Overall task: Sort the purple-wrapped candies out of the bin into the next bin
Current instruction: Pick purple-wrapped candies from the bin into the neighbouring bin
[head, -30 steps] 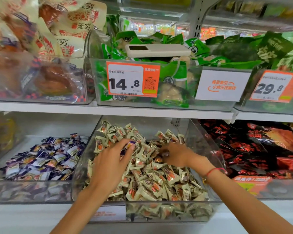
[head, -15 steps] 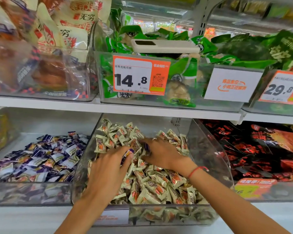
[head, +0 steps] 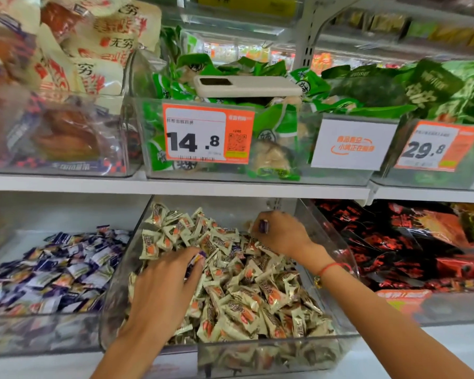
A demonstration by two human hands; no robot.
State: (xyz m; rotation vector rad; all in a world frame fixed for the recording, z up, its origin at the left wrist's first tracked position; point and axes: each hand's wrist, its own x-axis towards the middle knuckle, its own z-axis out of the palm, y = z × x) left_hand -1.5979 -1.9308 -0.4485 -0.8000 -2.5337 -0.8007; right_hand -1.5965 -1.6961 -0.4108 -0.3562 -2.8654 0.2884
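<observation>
My left hand (head: 166, 285) pinches a purple-wrapped candy (head: 194, 262) over the cream candy bin (head: 257, 356); my right hand (head: 281, 235) grips another purple one (head: 263, 225) near the back. Risk: a loose pinch drops either piece back into the pile. The purple bin (head: 39, 332) sits just left. Store shelving holds clear bins and price tags (head: 207, 132).

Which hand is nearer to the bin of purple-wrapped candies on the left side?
The left. The left hand lies on the beige candies near the wall shared with the purple candy bin. The right hand is deeper in the beige candy bin, towards its far right side.
</observation>
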